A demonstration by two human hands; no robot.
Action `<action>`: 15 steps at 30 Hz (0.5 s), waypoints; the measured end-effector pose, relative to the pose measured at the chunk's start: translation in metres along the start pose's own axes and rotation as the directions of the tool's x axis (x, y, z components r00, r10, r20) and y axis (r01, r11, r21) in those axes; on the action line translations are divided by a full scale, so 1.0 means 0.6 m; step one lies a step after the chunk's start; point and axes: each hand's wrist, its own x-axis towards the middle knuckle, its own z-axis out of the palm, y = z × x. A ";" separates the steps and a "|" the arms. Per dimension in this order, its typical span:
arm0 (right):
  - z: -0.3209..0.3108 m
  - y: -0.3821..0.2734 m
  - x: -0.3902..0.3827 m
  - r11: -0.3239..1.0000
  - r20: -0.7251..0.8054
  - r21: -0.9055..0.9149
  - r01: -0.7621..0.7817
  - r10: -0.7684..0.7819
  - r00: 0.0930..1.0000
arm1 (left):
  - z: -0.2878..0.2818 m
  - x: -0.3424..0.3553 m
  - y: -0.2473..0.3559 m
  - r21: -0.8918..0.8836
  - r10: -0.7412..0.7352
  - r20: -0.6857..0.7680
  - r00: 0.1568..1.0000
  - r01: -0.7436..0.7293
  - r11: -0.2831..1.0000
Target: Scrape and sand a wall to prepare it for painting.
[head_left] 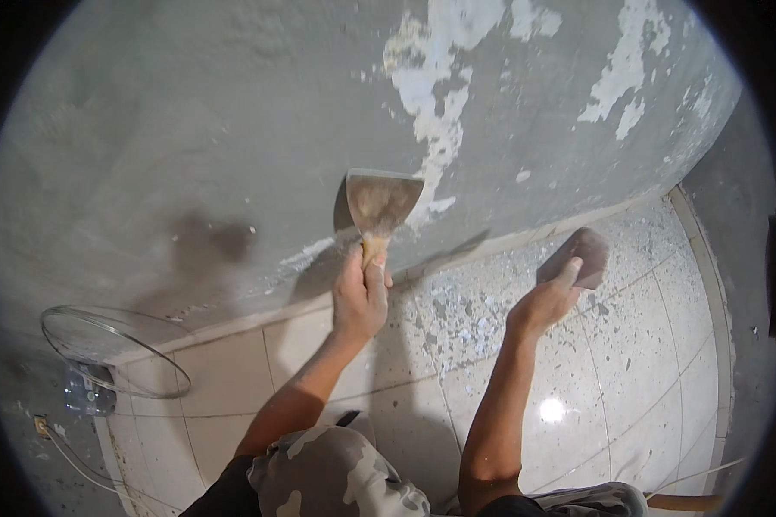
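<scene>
My left hand (360, 293) grips a putty scraper (383, 198) by its wooden handle, its wide, dusty metal blade raised at the grey wall (190, 129). Just right of and above the blade, the wall has flaked white patches (439, 112). Lower on the right, my right hand (543, 302) holds a dull reddish-brown piece that looks like sandpaper (588, 246), thumb across it, over the tiled floor. I cannot tell whether the blade touches the wall.
Paint flakes (465, 332) litter the pale tiles (646, 388) along the skirting. At lower left are a wire coil (159, 353), a clear plastic container (89, 396) and a socket with cables (41, 424). A grey wall (741, 250) bounds the right. My camouflage-clad knee (327, 474) is below.
</scene>
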 end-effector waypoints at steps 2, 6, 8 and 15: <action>0.047 0.003 0.003 0.997 -0.013 -0.061 -0.054 0.054 0.998 | -0.039 0.068 0.100 0.167 0.118 0.012 0.993 -0.118 0.979; 0.179 -0.073 0.012 0.972 0.208 -0.201 -0.119 0.161 0.965 | -0.101 0.147 0.276 0.431 0.261 0.094 0.961 -0.276 0.859; 0.243 -0.102 0.002 0.865 0.303 0.082 0.495 -0.495 0.814 | -0.116 0.172 0.350 0.432 0.269 0.072 0.960 -0.273 0.860; 0.258 -0.045 -0.029 0.506 0.505 0.156 0.848 -0.779 0.372 | -0.175 0.212 0.518 0.581 0.515 0.169 0.840 -0.507 0.636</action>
